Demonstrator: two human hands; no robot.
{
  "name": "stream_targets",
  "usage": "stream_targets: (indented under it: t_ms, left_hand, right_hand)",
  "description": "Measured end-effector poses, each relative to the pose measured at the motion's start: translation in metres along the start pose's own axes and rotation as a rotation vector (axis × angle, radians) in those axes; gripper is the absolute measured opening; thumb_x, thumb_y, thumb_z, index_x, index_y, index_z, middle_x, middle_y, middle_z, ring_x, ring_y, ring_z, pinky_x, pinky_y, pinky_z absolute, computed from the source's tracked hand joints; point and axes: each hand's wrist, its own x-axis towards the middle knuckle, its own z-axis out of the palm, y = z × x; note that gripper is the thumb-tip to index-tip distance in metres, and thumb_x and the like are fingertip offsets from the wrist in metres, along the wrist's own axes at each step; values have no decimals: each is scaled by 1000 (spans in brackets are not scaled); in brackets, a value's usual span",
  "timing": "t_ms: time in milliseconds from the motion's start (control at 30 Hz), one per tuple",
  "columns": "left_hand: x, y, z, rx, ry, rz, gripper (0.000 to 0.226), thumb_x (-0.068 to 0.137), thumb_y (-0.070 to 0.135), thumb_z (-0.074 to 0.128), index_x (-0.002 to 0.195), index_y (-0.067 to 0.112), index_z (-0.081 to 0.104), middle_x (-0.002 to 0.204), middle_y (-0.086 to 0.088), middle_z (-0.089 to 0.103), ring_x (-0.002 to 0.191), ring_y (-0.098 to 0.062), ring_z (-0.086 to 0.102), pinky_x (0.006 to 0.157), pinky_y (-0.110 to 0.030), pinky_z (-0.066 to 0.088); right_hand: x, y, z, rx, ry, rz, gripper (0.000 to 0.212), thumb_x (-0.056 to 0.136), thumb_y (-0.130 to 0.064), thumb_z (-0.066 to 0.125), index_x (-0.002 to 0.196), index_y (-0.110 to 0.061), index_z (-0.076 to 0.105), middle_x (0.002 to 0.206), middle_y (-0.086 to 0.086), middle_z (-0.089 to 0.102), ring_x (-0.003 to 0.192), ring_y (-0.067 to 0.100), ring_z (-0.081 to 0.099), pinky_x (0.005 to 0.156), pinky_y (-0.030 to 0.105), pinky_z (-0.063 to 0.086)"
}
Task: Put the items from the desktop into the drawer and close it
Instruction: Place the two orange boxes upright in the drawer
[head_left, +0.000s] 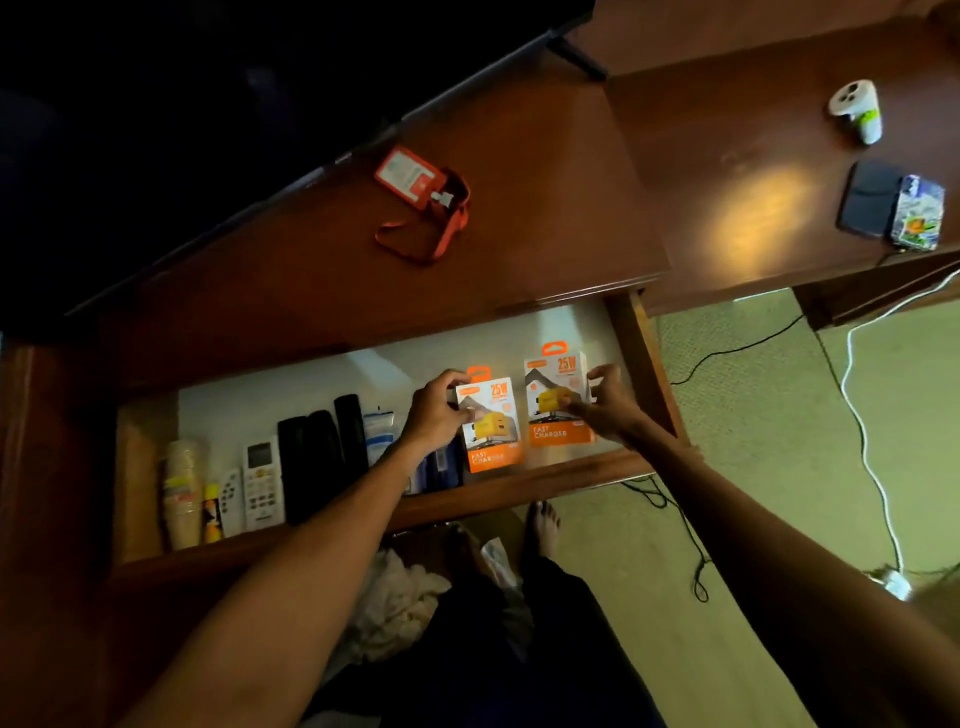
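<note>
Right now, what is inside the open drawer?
The left hand holds the left charger box, the right hand the right charger box. Also black remotes, white remotes, stacked cups, a blue packet. The left forearm partly hides a dark blue item.

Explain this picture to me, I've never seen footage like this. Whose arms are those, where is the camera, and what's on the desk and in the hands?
There is no machine here. A camera worn on a person's head looks down at their own two bare arms.

The left hand grips the left box, an orange charger pack. The right hand pinches the right box, which looks the same. Both boxes are inside the open drawer, which also holds remotes and stacked cups.

On the desk lies a red badge with a lanyard. Further right sit a white controller, a dark case and a carton.
</note>
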Motion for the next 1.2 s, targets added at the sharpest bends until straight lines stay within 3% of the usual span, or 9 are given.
stream_targets:
  t_ms: [133,333,667,867,967,1067,1200]
  left_hand:
    - [8,-8,13,15,-4,-39,53,76,10,82,123,15,58,128,-6,64,114,-22,63,80,-30,57]
    - [2,-14,18,84,-7,-95,54,79,9,78,127,16,55,128,-10,64,113,-24,63,83,-34,58]
    - [-6,-4,28,170,43,-143,60,83,5,73,138,11,51,132,-14,60,118,-27,60,95,-36,54]
    - [-16,11,27,222,54,-150,66,85,5,70,145,11,43,143,-14,50,129,-29,50,102,-37,45]
    - [-20,22,21,294,43,-182,66,91,19,65,149,12,34,151,-12,40,137,-30,40,108,-40,38]
    - [-21,41,4,367,26,-149,51,92,30,62,139,15,49,141,-9,52,126,-28,52,101,-41,47]
    - [-18,72,-38,305,39,-55,18,91,30,62,105,22,70,106,0,71,97,-19,65,88,-40,54]
  right_hand:
    - [21,12,9,-100,-62,19,56,88,-11,67,123,-10,23,128,20,55,107,26,60,80,33,53]
    - [31,24,9,-167,-121,42,61,92,-12,61,134,-3,19,130,24,54,99,21,56,63,22,46]
    - [25,29,21,-456,-210,7,63,85,-31,71,126,0,35,129,25,54,113,39,57,87,42,48]
    - [23,15,16,-592,-314,37,67,87,-31,69,132,-1,29,132,24,54,116,37,57,88,39,47]
    - [24,-3,9,-761,-303,41,71,90,-42,62,138,0,30,133,23,54,116,37,57,90,41,49]
    - [29,-36,-1,-939,-297,-43,57,93,-44,56,133,-5,44,126,16,62,107,30,62,81,36,52]
    - [38,-104,-14,-961,-273,-211,43,93,-45,55,113,-7,62,106,13,71,91,25,68,80,36,56]
